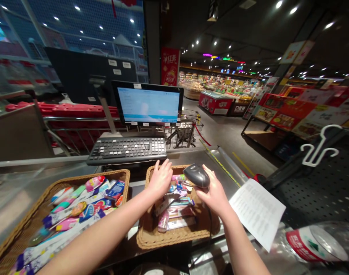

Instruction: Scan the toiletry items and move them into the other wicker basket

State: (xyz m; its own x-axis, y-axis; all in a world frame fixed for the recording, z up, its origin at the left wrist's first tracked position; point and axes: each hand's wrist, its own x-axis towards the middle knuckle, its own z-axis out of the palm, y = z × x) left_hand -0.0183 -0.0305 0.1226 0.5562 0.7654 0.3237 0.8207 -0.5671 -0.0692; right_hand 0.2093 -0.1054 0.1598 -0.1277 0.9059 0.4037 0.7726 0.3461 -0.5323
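Note:
My right hand (213, 191) is wrapped round a black barcode scanner (196, 175) above the far right of a wicker basket (168, 241). My left hand (160, 178) hovers over that basket's far left rim, fingers stretched towards the keyboard, with nothing seen in it. Small packaged goods lie in the basket, among them a pink-capped bottle (163, 221) and flat packs (180, 222). Below my left forearm, a longer wicker basket (48, 188) holds several toothpaste boxes and small coloured packs (94, 209). The scanner's cable hangs down into the near basket.
A black keyboard (128, 149) and a lit monitor (150, 105) stand behind the baskets. To the right are a printed paper sheet (257, 210), a large plastic bottle (317, 242) and a white hanger (319, 149) on a black perforated panel. A shopping cart (186, 126) stands beyond the counter.

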